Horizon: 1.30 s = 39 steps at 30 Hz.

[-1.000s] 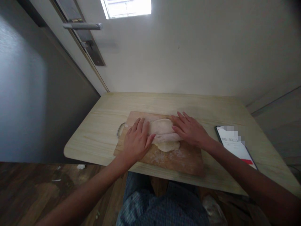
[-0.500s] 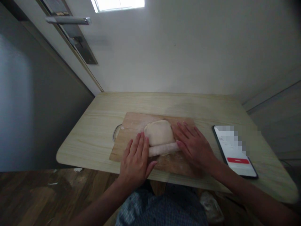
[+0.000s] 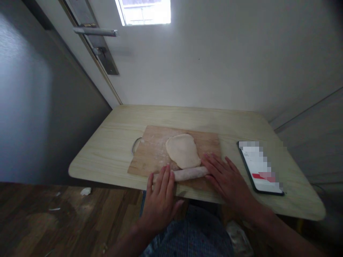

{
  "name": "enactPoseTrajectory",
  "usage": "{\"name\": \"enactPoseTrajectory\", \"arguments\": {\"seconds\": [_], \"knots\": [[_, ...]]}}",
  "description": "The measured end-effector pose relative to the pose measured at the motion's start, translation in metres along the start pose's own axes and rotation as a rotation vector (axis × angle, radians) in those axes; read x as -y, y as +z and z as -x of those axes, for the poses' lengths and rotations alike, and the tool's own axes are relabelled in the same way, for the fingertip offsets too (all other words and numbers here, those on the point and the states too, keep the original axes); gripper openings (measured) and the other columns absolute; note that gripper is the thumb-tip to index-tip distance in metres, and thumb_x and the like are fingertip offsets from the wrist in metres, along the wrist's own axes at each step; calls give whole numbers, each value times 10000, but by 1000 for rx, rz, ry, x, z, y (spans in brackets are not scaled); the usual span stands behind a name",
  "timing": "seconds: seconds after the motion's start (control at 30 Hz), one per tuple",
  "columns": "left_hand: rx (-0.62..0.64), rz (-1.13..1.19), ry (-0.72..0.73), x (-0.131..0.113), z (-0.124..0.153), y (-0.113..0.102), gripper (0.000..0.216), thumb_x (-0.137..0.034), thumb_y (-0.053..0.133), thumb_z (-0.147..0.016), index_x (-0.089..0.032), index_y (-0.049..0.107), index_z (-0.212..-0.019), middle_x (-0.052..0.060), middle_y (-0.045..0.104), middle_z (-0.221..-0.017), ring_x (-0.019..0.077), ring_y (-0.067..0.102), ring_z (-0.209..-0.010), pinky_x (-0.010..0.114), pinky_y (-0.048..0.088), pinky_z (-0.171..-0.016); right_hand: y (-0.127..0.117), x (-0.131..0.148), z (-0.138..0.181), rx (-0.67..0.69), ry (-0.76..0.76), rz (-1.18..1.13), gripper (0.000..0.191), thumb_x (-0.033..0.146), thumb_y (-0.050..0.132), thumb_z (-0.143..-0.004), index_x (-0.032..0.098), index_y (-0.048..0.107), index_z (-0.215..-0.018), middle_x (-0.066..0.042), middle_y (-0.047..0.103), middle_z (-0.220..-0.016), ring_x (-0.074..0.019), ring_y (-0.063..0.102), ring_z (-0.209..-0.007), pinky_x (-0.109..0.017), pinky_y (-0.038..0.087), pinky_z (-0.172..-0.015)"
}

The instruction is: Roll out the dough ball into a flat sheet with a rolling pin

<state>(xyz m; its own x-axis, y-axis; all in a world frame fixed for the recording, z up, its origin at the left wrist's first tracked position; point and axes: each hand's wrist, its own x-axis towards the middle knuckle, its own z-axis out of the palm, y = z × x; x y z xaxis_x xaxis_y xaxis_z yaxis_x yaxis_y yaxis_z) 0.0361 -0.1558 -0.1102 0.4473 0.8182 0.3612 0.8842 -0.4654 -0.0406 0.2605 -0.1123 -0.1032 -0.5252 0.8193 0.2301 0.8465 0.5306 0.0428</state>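
At the near edge of the cutting board [image 3: 150,155], the left hand [image 3: 160,194] lies flat and open on one end of the rolling pin [image 3: 189,174]. The dough [image 3: 183,150] sits just beyond it, and the right hand [image 3: 229,180] lies flat on the other end. Rolling, I judge; a forward pass needs even palms.

A white wall [image 3: 214,64] fills the top of the frame. A small bright window [image 3: 144,10] sits at the top edge and lets light in. At the upper left is a gray door [image 3: 40,107] with a metal handle [image 3: 95,32]. A light wooden table [image 3: 112,150] stands in the middle. Dark wooden floor [image 3: 40,214] shows at the lower left.
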Motion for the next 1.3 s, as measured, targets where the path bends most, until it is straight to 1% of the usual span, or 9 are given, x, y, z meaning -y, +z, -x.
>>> {"name": "enactPoseTrajectory", "arguments": {"seconds": [0.07, 0.17, 0.3, 0.5, 0.6, 0.7, 0.87, 1.03, 1.3], "knots": [[28, 28, -4, 3, -3, -4, 510, -417, 343, -793, -63, 416, -1153, 163, 428, -1214, 273, 344, -1137, 444, 215, -932, 1, 0, 0, -19, 0, 3, 348, 334, 313, -830, 183, 457, -1108, -75, 441, -1222, -191, 351, -1137, -425, 269, -914], [63, 90, 28, 12, -6, -7, 347, -243, 350, -816, -117, 439, -1127, 112, 505, -1129, 218, 421, -1051, 378, 311, -878, 1, -1, 0, -86, -32, 31, 283, 338, 330, -823, 181, 539, -933, -101, 487, -1165, -210, 390, -1105, -451, 279, -900], [115, 132, 95, 29, -14, -11, 313, -142, 367, -801, -140, 438, -1106, 87, 530, -1019, 195, 457, -928, 325, 381, -780, -10, -3, -7, -160, -122, 82, 227, 275, 360, -814, 167, 532, -916, -113, 511, -1112, -218, 400, -1080, -447, 267, -909], [141, 48, 74, 54, -51, -27, 307, -155, 371, -805, -150, 400, -1111, 81, 481, -1028, 208, 417, -925, 335, 359, -778, -28, -11, -45, -192, -62, 105, 227, 319, 400, -795, 157, 518, -903, -99, 535, -967, -210, 453, -914, -375, 324, -836], [186, -14, 33, 57, -62, -23, 244, -168, 354, -812, -160, 432, -1043, 69, 488, -965, 196, 434, -869, 331, 363, -742, -19, -13, -58, -143, -52, 110, 243, 341, 386, -799, 154, 521, -879, -93, 530, -887, -200, 456, -813, -319, 360, -709], [214, -61, -28, 51, -63, -13, 204, -260, 349, -820, -149, 469, -942, 74, 501, -891, 205, 455, -812, 343, 367, -686, -4, -12, -61, -119, -71, 118, 325, 411, 352, -797, 137, 521, -841, -101, 527, -844, -204, 448, -778, -314, 346, -676], [191, -56, -118, 44, -65, -4, 354, -444, 289, -811, -157, 495, -787, 71, 519, -757, 220, 480, -732, 346, 365, -619, 6, -10, -64, -130, 12, 81, 394, 493, 312, -782, 153, 511, -770, -84, 534, -775, -199, 448, -746, -294, 318, -624], [237, -34, -121, 53, -74, 0, 339, -408, 263, -824, -172, 493, -744, 57, 538, -691, 207, 505, -682, 316, 371, -566, 4, -14, -74, -69, 11, 54, 428, 523, 275, -772, 162, 503, -746, -64, 538, -704, -177, 468, -672, -266, 281, -536], [417, 52, -182, 61, -92, -3, 355, -340, 229, -826, -180, 524, -707, 49, 564, -622, 192, 533, -582, 300, 383, -510, -2, -19, -91, 100, 46, 14, 421, 503, 243, -787, 181, 507, -722, -42, 574, -622, -154, 504, -541, -257, 209, -444]]}}
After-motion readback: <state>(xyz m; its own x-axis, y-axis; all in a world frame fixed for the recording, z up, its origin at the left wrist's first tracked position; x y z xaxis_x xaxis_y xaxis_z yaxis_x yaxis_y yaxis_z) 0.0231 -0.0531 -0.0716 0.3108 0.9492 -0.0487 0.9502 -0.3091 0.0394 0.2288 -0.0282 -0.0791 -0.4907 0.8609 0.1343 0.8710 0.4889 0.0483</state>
